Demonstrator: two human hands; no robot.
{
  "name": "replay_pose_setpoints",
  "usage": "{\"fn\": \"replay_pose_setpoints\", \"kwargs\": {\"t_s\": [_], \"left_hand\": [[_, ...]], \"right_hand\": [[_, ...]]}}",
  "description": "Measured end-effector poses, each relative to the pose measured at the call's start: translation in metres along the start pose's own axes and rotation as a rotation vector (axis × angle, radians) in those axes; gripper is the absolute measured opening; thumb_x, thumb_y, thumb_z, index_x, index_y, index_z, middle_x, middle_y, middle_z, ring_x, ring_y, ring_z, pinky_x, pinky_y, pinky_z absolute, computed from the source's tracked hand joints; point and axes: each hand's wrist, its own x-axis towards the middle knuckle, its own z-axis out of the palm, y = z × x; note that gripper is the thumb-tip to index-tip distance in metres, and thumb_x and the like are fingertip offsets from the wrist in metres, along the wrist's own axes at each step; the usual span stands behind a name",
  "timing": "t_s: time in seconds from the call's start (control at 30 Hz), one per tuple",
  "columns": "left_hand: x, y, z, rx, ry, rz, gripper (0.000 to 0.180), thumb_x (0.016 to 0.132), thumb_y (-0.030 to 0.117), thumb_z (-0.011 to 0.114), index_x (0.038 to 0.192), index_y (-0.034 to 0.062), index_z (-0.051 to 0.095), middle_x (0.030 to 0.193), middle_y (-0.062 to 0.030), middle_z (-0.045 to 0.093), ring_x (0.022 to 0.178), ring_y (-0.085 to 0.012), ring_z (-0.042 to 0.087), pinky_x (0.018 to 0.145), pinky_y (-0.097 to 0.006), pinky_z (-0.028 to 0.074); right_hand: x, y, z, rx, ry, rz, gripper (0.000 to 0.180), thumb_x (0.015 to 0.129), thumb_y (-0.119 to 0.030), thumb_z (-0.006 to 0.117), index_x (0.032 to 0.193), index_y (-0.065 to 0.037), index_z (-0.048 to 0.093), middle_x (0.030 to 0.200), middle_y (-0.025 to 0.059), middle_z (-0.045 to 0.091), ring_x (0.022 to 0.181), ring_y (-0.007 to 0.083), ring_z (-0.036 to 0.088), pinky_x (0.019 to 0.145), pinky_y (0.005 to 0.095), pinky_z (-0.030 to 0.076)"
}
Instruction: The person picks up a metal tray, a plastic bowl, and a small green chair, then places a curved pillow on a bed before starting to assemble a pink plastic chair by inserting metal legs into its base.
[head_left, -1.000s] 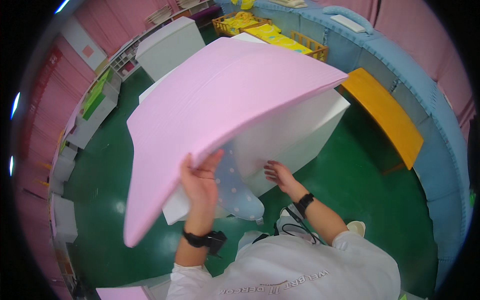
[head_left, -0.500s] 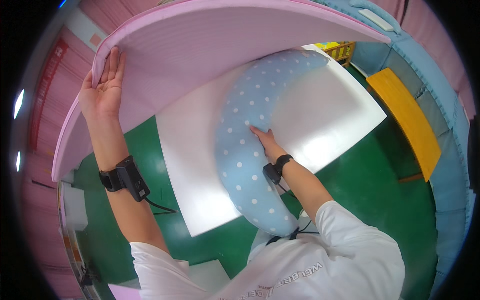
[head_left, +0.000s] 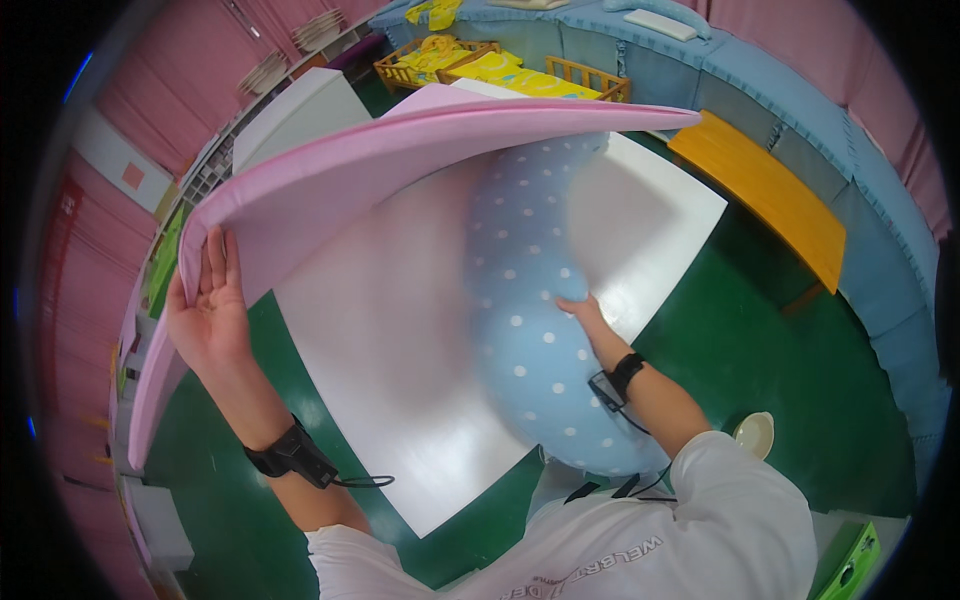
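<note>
My left hand is raised at the left, palm toward me, with its fingers and thumb closed on the edge of a large pink padded mat. The mat is lifted and bends across the far side. A long, curved blue pillow with white dots hangs in front of me, its near end close to my body. At its right edge my right hand grips it, thumb showing and the other fingers hidden. Beneath both lies a white tabletop or board. The pillow's far end touches or overlaps the mat; I cannot tell which.
A yellow wooden bench stands at the right beside blue padded seating. Small wooden beds with yellow bedding are at the back. On the green floor sits a pale bowl. A white cabinet stands far left.
The mat's edge and my left hand appear lower, and the pillow with my right hand appears farther right. The view has shifted too, bringing the small beds and the bowl into sight.
</note>
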Motion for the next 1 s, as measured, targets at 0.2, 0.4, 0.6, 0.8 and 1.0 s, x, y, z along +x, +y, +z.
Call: {"fn": "replay_pose_setpoints", "kwargs": {"t_s": [0.2,0.4,0.6,0.8,1.0], "left_hand": [[-0.046,-0.012,-0.053,-0.007,0.22,-0.022,0.039,0.094,0.015,0.035,0.12,-0.0127,0.041,0.125,-0.0287,0.049,0.12,-0.0447,0.044,0.108,-0.058,0.03],[-0.151,-0.044,-0.134,0.025,0.452,-0.054,0.037,0.092,0.018,0.041,0.114,-0.0113,0.045,0.118,-0.0253,0.052,0.114,-0.0408,0.048,0.105,-0.054,0.036],[-0.25,-0.11,-0.272,0.209,0.513,-0.189,0.036,0.088,0.025,0.049,0.108,-0.0051,0.05,0.115,-0.0194,0.052,0.11,-0.0352,0.049,0.101,-0.047,0.041],[-0.308,-0.193,-0.339,0.391,0.715,-0.292,0.028,0.089,0.024,0.044,0.102,0.0003,0.047,0.1,-0.0145,0.057,0.098,-0.0302,0.056,0.092,-0.043,0.048],[-0.359,-0.363,-0.208,0.296,0.608,-0.535,0.022,0.087,0.026,0.049,0.096,0.0061,0.053,0.1,-0.0078,0.058,0.087,-0.0282,0.056,0.078,-0.043,0.051]], "right_hand": [[-0.046,-0.033,-0.139,-0.049,0.09,-0.079,0.053,0.077,-0.011,0.069,0.124,0.001,0.048,0.111,0.0139,0.06,0.097,0.0235,0.06,0.085,0.0335,0.048],[-0.151,-0.077,-0.302,-0.151,0.235,-0.197,0.055,0.075,-0.007,0.07,0.126,0.001,0.048,0.113,0.0122,0.059,0.102,0.0218,0.057,0.089,0.0333,0.046],[-0.273,-0.112,-0.463,-0.168,0.445,-0.3,0.056,0.075,-0.006,0.07,0.126,0.001,0.048,0.115,0.0104,0.059,0.103,0.0205,0.056,0.091,0.0331,0.044],[-0.337,-0.136,-0.594,-0.033,0.714,-0.339,0.05,0.08,-0.008,0.068,0.126,-0.001,0.049,0.113,0.0103,0.059,0.102,0.0215,0.057,0.09,0.0343,0.045],[-0.349,-0.165,-0.687,0.322,0.921,-0.504,0.047,0.085,-0.008,0.062,0.128,-0.001,0.044,0.119,0.0119,0.056,0.105,0.0253,0.056,0.089,0.0382,0.047]]}}
